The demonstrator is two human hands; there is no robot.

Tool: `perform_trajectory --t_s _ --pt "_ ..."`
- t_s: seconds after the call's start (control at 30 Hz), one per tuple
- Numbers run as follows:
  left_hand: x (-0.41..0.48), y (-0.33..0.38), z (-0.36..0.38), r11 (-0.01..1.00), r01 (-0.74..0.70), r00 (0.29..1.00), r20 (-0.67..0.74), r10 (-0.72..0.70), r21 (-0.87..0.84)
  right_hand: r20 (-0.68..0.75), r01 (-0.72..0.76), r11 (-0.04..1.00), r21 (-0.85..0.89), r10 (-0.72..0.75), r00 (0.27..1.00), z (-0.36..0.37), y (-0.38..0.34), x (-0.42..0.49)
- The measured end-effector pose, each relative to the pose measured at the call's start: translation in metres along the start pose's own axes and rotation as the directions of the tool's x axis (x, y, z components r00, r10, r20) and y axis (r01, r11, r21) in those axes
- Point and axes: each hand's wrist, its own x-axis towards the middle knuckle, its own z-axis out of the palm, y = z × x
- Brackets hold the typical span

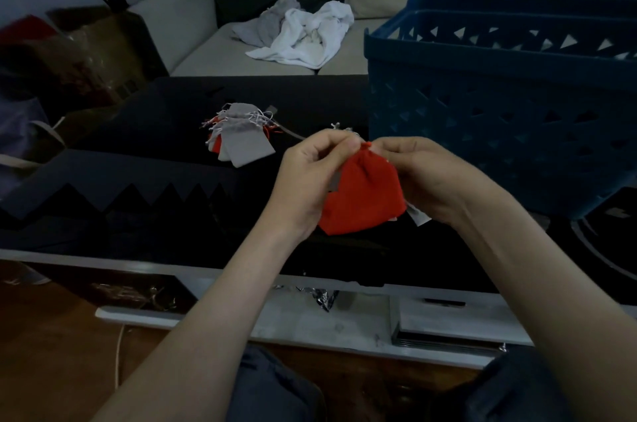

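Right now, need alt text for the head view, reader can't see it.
A left hand and right hand hold a red drawstring pouch over a dark table, each pinching at its gathered neck. Behind lie a pile of grey and red pouches and, to the right, a blue basket; crumpled white cloths sit on a sofa beyond.

A table stands before the person. At its middle lies a pile of pouches; on its right end, a basket. Above its near edge, the left hand and right hand hold a pouch between them. Behind the table, a sofa bears a heap of cloths
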Motion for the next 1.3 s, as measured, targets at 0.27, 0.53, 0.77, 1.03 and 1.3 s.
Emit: perform_trajectory --t_s 0.27,0.53,0.77,1.03,1.3 --pt "-0.001 0.004 -0.014 0.904 -0.267 0.959 0.187 0.214 0.334 0.103 -0.011 0.998 0.064 0.004 0.995 -0.009 0.005 0.001" --pt "0.000 0.006 -0.019 0.824 -0.244 0.968 0.176 0.177 0.511 0.079 0.107 0.962 -0.253 -0.089 0.993 -0.012 0.003 0.000" --pt "0.003 0.002 -0.016 0.854 -0.063 0.996 0.084 0.023 0.516 -0.074 0.149 0.713 -0.685 -0.272 0.959 -0.004 0.006 0.002" --pt "0.004 -0.001 -0.010 0.789 -0.038 0.998 0.068 -0.004 0.614 -0.181 0.037 0.702 -0.711 -0.233 0.956 0.003 0.010 0.003" --pt "0.006 -0.001 0.004 0.472 -0.195 0.980 0.148 0.136 0.860 -0.266 0.007 0.697 -0.717 -0.283 0.922 0.006 0.012 0.009"
